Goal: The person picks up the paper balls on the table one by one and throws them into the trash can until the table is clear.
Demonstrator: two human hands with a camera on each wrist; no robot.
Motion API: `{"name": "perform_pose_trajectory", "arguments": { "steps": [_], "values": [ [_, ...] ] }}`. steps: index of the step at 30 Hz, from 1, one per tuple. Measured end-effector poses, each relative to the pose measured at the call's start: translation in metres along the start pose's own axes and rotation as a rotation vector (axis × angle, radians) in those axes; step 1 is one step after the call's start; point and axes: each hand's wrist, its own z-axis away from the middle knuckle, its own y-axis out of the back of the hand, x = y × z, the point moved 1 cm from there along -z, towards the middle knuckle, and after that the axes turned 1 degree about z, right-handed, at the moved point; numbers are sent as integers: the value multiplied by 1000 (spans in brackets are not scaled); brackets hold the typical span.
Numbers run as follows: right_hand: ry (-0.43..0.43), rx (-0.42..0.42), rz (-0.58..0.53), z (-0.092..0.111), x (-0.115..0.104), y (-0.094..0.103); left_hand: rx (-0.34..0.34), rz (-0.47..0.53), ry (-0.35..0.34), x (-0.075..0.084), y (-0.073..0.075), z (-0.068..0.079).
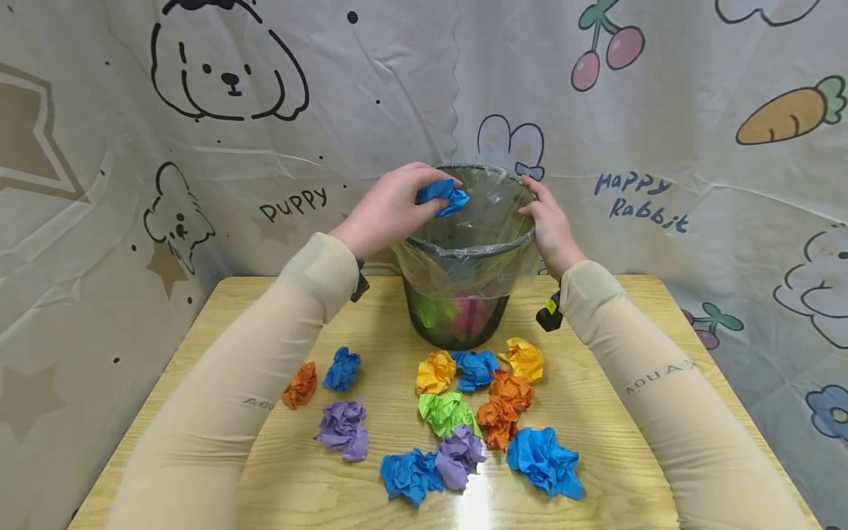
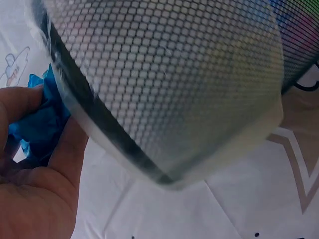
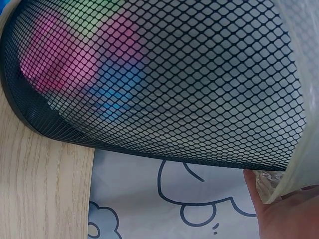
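A black mesh wastebasket (image 1: 457,324) with a clear plastic liner (image 1: 464,276) folded over its rim stands toward the back of the table. My left hand (image 1: 400,206) is over the left side of the rim, pinching a crumpled blue paper ball (image 1: 450,197) between thumb and fingers. In the left wrist view the same blue paper ball (image 2: 42,117) shows beside the basket's rim. My right hand (image 1: 551,224) grips the right side of the rim and liner. Through the mesh, pink paper (image 3: 60,59) and blue paper (image 3: 117,87) show inside the basket.
Several crumpled paper balls lie on the wooden table (image 1: 278,471), in front of the basket: a green one (image 1: 447,414), a yellow one (image 1: 436,372), an orange one (image 1: 498,421). Purple (image 1: 343,429) and blue (image 1: 342,369) balls lie farther left. A printed curtain (image 1: 371,88) hangs behind.
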Motion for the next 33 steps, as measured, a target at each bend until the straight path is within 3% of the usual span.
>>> {"name": "perform_pose_trajectory", "arguments": {
  "steps": [6, 33],
  "values": [
    [0, -2, -3, 0, -1, 0, -42, -21, -4, 5, -7, -5],
    [-4, -6, -4, -1, 2, 0, -63, -35, 43, 4, -16, -3]
  ]
}}
